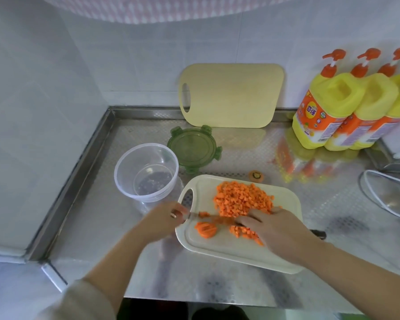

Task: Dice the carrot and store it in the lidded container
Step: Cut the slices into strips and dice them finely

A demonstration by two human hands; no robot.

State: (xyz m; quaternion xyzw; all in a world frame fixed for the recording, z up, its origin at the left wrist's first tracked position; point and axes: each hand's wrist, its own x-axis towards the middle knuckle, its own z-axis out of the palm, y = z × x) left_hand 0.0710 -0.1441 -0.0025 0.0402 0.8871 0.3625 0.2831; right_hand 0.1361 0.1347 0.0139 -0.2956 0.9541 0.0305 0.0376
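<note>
Two hands meet over the white chopping board on the steel counter; most of the diced carrot lies heaped on the board's far half, with a smaller scatter near the right hand and one scored, still uncut carrot piece at the near left. The knife lies across the board; its blade is smeared by blur, its middle is hidden under the right hand, and only the dark butt of the handle pokes out past the wrist. That hand's fingers stretch fairly straight along the blade; whether thumb or palm clasps the handle beneath I cannot tell. The left hand, a ring on one finger, has bent fingers at the blade's tip and the board's handle hole; whether it pinches either is too blurred to tell. Left of the board stands the clear container, open; the green lid lies just behind it. A carrot top sits on the counter behind the board. A glass lid is cut off at the right edge — so is the third of the yellow bottles.
</note>
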